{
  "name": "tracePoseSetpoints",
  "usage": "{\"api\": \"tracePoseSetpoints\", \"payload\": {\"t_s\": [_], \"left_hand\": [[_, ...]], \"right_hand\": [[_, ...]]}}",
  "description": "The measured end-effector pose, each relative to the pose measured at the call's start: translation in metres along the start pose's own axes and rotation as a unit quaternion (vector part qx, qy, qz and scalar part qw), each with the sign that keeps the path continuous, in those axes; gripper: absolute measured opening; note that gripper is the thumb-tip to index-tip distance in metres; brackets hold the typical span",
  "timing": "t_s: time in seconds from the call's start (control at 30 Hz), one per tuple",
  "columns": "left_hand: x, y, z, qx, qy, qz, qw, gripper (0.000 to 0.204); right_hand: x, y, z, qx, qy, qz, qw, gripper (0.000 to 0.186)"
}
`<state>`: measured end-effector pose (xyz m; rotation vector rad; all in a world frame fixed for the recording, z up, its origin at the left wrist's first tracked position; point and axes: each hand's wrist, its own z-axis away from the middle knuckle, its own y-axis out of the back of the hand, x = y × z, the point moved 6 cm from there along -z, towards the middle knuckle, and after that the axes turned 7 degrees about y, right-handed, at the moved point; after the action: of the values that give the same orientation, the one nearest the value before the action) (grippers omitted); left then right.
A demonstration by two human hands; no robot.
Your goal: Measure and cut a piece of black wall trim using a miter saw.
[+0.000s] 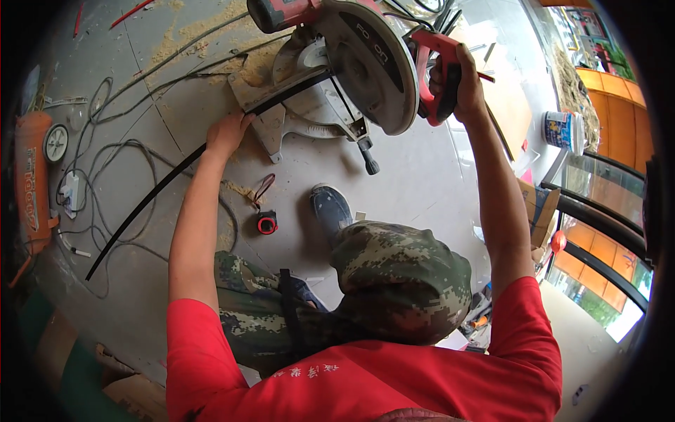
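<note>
A miter saw (373,63) with a grey blade guard and red-and-black body stands on the floor ahead of me. My right hand (464,84) is wrapped around its red and black handle, with the saw head above the base. A long, thin black strip (137,212) lies across the saw's metal base (266,133) and sticks out far to the left, its free end bending toward me. Closed on that strip at the base's left edge is my left hand (226,133). The guard hides the blade's edge and the strip's far end.
A red tape measure (266,223) lies on the floor near my shoe (330,207). Loose cables (105,151) and a power strip (70,193) spread on the left beside an orange tank (34,183). Sawdust lies behind the saw. A white bucket (562,132) stands at right.
</note>
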<state>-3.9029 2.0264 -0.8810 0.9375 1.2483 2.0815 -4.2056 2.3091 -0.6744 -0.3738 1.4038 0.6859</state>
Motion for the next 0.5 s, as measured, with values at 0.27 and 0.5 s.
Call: {"api": "tracePoseSetpoints", "payload": {"t_s": [0.27, 0.5], "left_hand": [[0.006, 0.008, 0.002, 0.002, -0.001, 0.029, 1.0, 0.037], [0.004, 0.009, 0.004, 0.013, 0.004, 0.052, 0.999, 0.035]], "right_hand": [[0.042, 0.006, 0.018, 0.016, -0.008, -0.115, 0.993, 0.051], [0.046, 0.008, 0.02, 0.026, 0.019, -0.094, 0.995, 0.052]]}}
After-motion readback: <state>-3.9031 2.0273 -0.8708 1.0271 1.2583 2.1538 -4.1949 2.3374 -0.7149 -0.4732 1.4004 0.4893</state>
